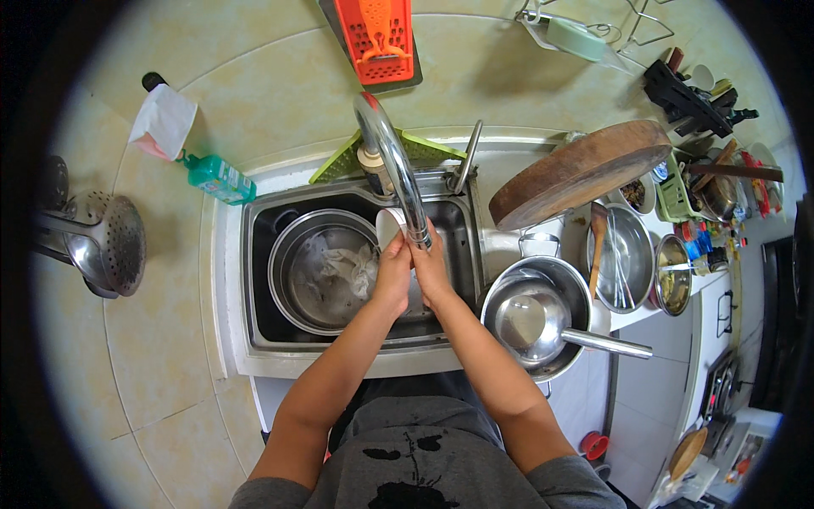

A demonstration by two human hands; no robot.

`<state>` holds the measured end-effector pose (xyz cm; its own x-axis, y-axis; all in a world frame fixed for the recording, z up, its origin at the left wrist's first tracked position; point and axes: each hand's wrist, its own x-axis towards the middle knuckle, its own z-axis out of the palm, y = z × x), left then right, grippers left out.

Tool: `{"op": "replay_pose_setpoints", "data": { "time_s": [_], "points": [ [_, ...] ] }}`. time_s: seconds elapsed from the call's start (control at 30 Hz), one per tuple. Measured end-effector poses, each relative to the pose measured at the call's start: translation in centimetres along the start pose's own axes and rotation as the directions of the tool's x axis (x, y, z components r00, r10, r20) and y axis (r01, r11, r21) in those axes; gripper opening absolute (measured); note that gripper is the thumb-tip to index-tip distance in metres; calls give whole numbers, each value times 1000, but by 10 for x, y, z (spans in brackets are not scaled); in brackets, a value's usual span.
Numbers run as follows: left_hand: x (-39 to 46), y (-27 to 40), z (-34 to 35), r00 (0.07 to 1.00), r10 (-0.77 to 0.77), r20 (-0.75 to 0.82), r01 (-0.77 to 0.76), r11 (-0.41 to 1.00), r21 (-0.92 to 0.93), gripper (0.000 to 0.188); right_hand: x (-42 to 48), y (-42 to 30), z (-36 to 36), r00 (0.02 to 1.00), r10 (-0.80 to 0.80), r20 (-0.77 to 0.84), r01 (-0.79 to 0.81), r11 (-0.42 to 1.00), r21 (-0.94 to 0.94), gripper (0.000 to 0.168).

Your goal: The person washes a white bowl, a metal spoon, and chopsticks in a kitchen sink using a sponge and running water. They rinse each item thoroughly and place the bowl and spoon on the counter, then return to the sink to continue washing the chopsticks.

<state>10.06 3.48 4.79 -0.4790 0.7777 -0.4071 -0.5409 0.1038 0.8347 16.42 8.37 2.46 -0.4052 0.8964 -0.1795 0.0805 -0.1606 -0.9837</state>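
My left hand grips a small white bowl, tilted over the sink. Pressed close beside it, my right hand is also at the bowl, its fingers partly covered by the chrome faucet spout. The spout's mouth is right above my hands. To the left, a large round metal pot sits in the stainless steel sink. It contains cloudy water and a crumpled whitish cloth or bag. My hands hide much of the bowl.
Right of the sink, a steel pot carries a long-handled saucepan. A thick round wooden chopping board leans behind it. Metal basins with a wooden spatula stand farther right. A green soap bottle is at the sink's left corner.
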Motion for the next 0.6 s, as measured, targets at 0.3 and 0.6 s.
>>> {"op": "replay_pose_setpoints", "data": {
  "time_s": [0.3,0.6],
  "points": [
    [-21,-10,-42,861,20,509,-498,242,833,41,19,2,-33,941,309,136,-315,949,23,48],
    [-16,3,-43,724,133,677,-654,-180,735,72,5,-12,-32,913,285,292,-364,892,267,41]
  ]
}}
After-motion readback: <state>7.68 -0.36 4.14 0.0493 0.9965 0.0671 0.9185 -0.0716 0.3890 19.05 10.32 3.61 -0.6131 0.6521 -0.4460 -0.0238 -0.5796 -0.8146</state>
